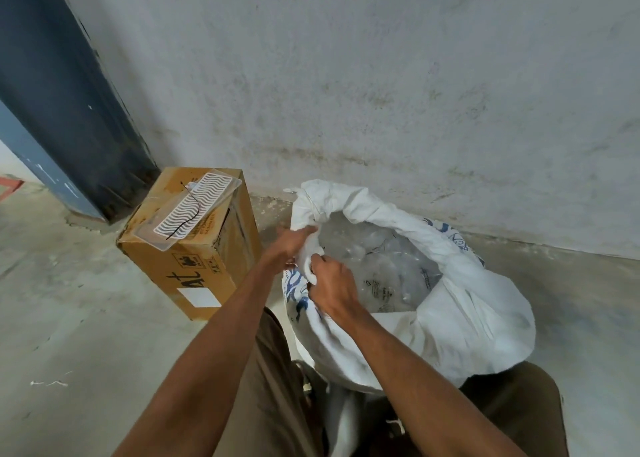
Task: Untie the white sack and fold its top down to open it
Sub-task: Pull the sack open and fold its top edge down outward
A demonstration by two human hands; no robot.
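head view shows the sack point(450, 304) standing open on the floor point(69, 318) between the person's knees, its rim rolled outward, clear plastic point(377, 266) showing inside. both hands grip the rim's near-left edge: the left hand point(287, 245) has its fingers clamped on a fold of white cloth, and the right hand point(332, 285), just beside and nearer the body, has its fingers curled tight on the same bunched cloth. left of the fingers sits a box point(194, 249) carrying a tray point(192, 211).
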